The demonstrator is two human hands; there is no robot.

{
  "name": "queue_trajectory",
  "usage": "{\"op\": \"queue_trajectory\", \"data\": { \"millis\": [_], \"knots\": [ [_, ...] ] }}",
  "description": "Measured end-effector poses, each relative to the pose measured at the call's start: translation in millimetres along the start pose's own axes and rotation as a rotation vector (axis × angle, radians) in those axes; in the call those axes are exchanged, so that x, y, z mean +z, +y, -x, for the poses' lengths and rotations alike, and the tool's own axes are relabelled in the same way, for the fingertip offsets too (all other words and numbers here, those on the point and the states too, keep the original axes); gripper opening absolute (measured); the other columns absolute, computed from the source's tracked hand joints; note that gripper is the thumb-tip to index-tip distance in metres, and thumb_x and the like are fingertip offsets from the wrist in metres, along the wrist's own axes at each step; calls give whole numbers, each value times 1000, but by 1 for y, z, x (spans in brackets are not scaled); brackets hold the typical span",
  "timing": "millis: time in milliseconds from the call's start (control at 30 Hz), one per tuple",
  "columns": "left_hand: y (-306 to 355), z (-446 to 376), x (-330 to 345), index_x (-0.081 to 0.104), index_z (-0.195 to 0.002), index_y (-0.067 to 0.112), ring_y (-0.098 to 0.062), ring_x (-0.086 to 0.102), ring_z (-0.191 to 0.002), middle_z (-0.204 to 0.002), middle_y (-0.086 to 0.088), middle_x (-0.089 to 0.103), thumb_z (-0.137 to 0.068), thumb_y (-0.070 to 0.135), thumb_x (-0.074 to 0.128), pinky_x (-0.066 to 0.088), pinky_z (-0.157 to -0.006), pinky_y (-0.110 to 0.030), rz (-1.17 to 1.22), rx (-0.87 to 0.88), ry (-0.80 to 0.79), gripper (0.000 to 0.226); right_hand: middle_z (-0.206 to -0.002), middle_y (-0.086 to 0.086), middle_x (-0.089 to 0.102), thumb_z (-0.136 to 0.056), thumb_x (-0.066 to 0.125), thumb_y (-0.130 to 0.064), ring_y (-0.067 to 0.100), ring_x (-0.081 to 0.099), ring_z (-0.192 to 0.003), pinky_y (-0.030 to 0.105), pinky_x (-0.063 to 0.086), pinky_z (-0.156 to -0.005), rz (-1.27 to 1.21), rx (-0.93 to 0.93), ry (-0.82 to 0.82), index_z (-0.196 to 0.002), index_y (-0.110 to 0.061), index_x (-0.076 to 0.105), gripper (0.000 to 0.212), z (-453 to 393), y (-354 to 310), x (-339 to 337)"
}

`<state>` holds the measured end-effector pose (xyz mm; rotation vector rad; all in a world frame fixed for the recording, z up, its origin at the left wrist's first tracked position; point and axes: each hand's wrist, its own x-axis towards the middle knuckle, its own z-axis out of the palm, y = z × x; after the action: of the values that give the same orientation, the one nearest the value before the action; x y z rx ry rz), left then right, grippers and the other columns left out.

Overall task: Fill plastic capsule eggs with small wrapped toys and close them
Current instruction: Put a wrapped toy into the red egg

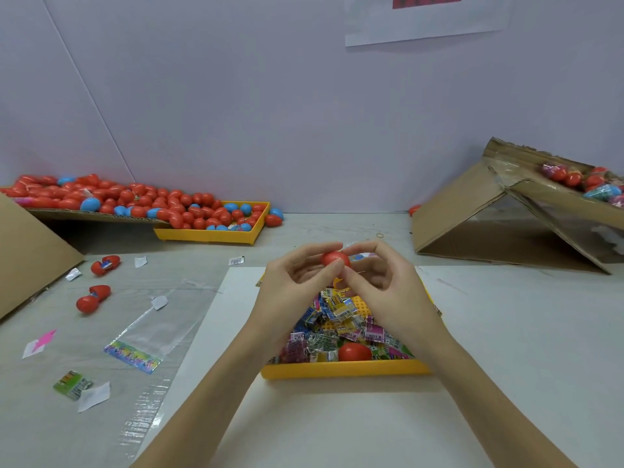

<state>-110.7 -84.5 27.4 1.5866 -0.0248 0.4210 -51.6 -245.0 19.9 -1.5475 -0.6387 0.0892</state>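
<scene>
At the centre of the frame I see both hands raised together over a yellow tray (pixel 344 370) on the desk (pixel 506 332). The left hand (pixel 297 282) and the right hand (pixel 381 278) meet around one red capsule egg (pixel 334 259). The left grip pinches it between thumb and fingertips; the right grip has its fingers curled against the egg's right side, pinching it too. I cannot tell whether the egg's halves are fully joined.

Below the hands, the tray holds a heap of small wrapped toys (pixel 341 324) in bright foil, with another red egg (pixel 354 352) lying among them near the tray's front wall. The tray sits on a white sheet (pixel 304 427).

At the left of the frame, two open red eggs (pixel 105 264) (pixel 93 298) lie on the desk, near a clear plastic bag (pixel 148 336) and one loose wrapped toy (pixel 72 385). In the upper left, a mass of red and blue eggs (pixel 135 201) spreads across a cardboard sheet into a second yellow tray (pixel 209 235). At the upper right, a tilted cardboard box (pixel 472 211) holds more eggs (pixel 580 184).
</scene>
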Motion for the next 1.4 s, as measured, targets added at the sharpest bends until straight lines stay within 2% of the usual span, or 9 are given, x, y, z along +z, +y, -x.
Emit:
{"op": "queue_trajectory", "data": {
  "millis": [167, 267, 333, 433, 567, 767, 900, 1033, 1400],
  "knots": [
    [1, -6, -16, 66, -126, 29, -20, 77, -97, -108, 1, 77, -90, 29, 78, 60, -87, -28, -16, -12, 160, 38, -96, -12, 69, -98, 70, -30, 3, 65, -89, 14, 52, -77, 554, -62, -5, -124, -27, 69, 27, 0, 13, 0],
    [1, -9, -22, 63, -124, 23, -18, 75, -101, -111, 0, 77, -83, 22, 85, 59, -86, -27, 12, -57, 225, 47, -116, -4, 60, -96, 71, -40, 15, 54, -111, 33, 49, -95, 912, 10, -204, -137, -28, 61, 44, -2, 21, 3],
    [1, -8, -24, 68, -119, 23, -12, 73, -101, -109, 3, 78, -84, 21, 84, 58, -80, -21, -11, -62, 218, 38, -118, -3, 59, -96, 71, -38, 18, 49, -117, 36, 48, -96, 984, 36, -253, -129, -28, 65, 34, -2, 21, 4],
    [0, -8, -27, 72, -116, 22, -15, 72, -101, -109, 0, 78, -91, 24, 76, 56, -80, -26, 6, -72, 179, 25, -106, -6, 60, -95, 73, -26, 15, 52, -106, 33, 49, -88, 914, 24, -225, -106, -28, 67, 13, -1, 19, 4],
    [-3, -9, -24, 71, -119, 13, -26, 74, -98, -110, -8, 77, -101, 14, 62, 59, -83, -31, 78, -95, 150, 20, -96, -12, 63, -94, 69, -11, 5, 56, -90, 22, 49, -77, 808, 16, -160, -91, -29, 65, 18, 0, 17, 2],
    [-8, -8, -20, 80, -106, 20, -20, 71, -90, -113, -6, 73, -104, 4, 49, 58, -78, -26, 1, -152, 125, 35, -82, -9, 73, -94, 76, -25, 4, 67, -80, 14, 51, -71, 450, 39, -6, -92, -22, 77, 4, 0, 9, -1],
    [-7, -2, -9, 76, -89, 21, -11, 53, -63, -77, -3, 60, -111, 22, 40, 44, -62, -21, -86, -157, 101, 42, -88, -2, 80, -95, 74, -26, 12, 76, -88, 21, 55, -72, -21, 210, 58, -96, -20, 81, 9, 2, 0, -3],
    [-4, 7, 3, 72, -89, 32, -2, 59, -64, -68, 11, 60, -86, 63, 63, 46, -59, -12, -201, -111, -4, 33, -93, 1, 81, -92, 76, -28, 13, 76, -94, 20, 53, -72, -205, 297, 122, -102, -15, 81, 17, 2, -4, -1],
    [-3, 9, 0, 75, -88, 34, -3, 68, -85, -87, 12, 71, -91, 28, 78, 54, -65, -14, -281, -55, 95, 7, -103, -4, 80, -93, 75, -31, 13, 75, -98, 25, 57, -78, -205, 257, 61, -119, -25, 76, 27, 3, -2, 0]
  ]
}}
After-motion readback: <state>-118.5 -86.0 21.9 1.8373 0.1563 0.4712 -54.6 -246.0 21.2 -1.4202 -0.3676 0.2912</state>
